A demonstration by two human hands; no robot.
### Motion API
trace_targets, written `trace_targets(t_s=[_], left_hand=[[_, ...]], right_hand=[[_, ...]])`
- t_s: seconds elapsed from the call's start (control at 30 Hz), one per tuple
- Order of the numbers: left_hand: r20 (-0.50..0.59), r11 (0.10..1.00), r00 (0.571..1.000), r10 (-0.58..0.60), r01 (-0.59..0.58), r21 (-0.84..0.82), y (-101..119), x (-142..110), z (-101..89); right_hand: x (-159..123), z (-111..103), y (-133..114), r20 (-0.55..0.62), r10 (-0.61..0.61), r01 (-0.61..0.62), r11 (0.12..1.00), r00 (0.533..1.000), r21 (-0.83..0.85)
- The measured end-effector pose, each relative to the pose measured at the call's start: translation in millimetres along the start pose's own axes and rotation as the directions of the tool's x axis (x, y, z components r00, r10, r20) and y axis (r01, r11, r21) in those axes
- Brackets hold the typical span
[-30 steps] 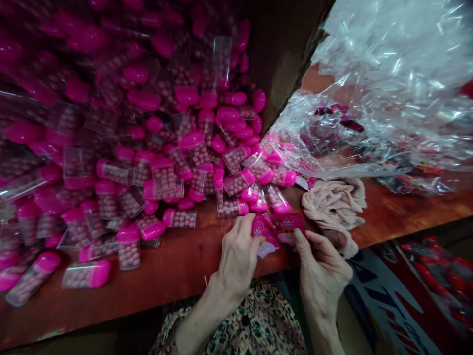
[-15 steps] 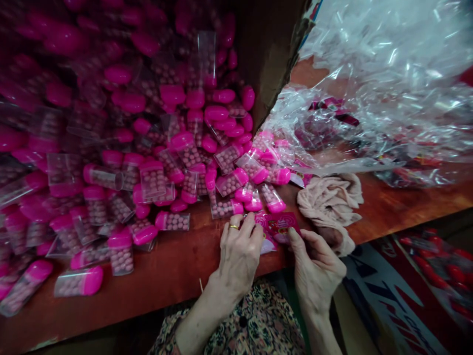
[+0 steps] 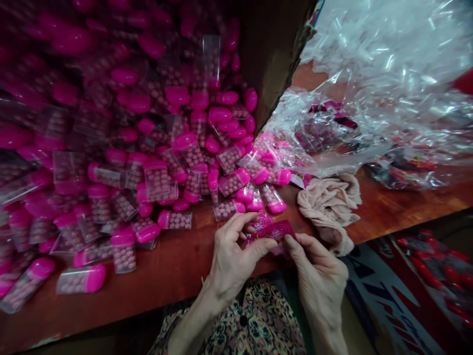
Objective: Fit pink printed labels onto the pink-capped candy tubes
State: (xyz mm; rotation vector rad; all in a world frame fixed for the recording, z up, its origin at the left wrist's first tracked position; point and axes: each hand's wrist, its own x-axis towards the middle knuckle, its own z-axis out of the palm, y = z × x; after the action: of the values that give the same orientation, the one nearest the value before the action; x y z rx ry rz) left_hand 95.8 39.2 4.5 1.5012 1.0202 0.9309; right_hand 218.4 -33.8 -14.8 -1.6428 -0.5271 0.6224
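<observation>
A small magenta printed label [image 3: 276, 230], apparently a flat sleeve, is held near the table's front edge. My left hand [image 3: 233, 259] pinches its left end, the thumb lying along the lower edge. At the other end, the thumb and fingers of my right hand [image 3: 320, 271] grip the right corner. More pink printed pieces [image 3: 263, 219] show just behind it, partly hidden by the label and my left fingers. Beyond my hands lie clear flat containers [image 3: 272, 197] with bright pink caps, filled with small pink balls.
A large heap of the same containers [image 3: 157, 180] spills from a cardboard box [image 3: 271, 69] onto the reddish-brown table [image 3: 166, 268]. Clear plastic bags [image 3: 373, 98] cover the back right. A crumpled beige cloth [image 3: 328, 197] lies right of my hands. Red-capped items [image 3: 438, 266] sit below the edge.
My left hand has turned from lying knuckles-up over the pink pieces to pinching the label's left end with its thumb. The label has tilted, its left end now lower. My right hand keeps its grip.
</observation>
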Motion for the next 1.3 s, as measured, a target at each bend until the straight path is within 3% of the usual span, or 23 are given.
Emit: trace_targets(t_s=[0.1, 0.17, 0.27, 0.4, 0.6, 0.83, 1.13, 1.3], left_hand=[[0.093, 0.931, 0.977, -0.194, 0.213, -0.295, 6.7, 0.1, -4.0], [0.090, 0.855, 0.957, -0.277, 0.288, -0.431, 5.8, -0.7, -5.4], [0.019, 0.797, 0.936, -0.352, 0.310, -0.519, 1.0, -1.8, -8.6], [-0.089, 0.821, 0.923, -0.374, 0.285, -0.495, -2.5, -1.5, -17.3], [-0.146, 0.829, 0.915, -0.377, 0.263, -0.493, -9.2, -6.5, -25.1], [-0.123, 0.764, 0.887, -0.446, 0.305, -0.569, -16.3, -10.2, -26.3], [-0.158, 0.704, 0.834, -0.529, 0.326, -0.631, -8.5, -9.6, -34.8], [-0.094, 0.640, 0.836, -0.541, 0.336, -0.691, -8.7, -13.0, -38.6]], right_hand=[[-10.8, 8.7, -9.3, 0.161, -0.104, 0.112, 0.993, 0.981, -0.041], [-15.8, 15.2, -14.0, 0.223, -0.168, 0.187, 0.980, 0.960, -0.063], [-19.4, 22.9, -17.7, 0.294, -0.180, 0.211, 0.975, 0.939, -0.074], [-22.1, 29.4, -16.8, 0.400, -0.163, 0.220, 0.970, 0.902, -0.102], [-27.3, 40.1, -13.4, 0.420, -0.080, 0.151, 0.979, 0.904, -0.138], [-25.7, 43.8, -11.9, 0.495, -0.152, 0.247, 0.960, 0.855, -0.132], [-25.9, 41.1, -12.3, 0.401, -0.045, 0.105, 0.986, 0.915, -0.129], [-29.7, 46.1, -15.5, 0.416, -0.116, 0.143, 0.989, 0.902, -0.033]])
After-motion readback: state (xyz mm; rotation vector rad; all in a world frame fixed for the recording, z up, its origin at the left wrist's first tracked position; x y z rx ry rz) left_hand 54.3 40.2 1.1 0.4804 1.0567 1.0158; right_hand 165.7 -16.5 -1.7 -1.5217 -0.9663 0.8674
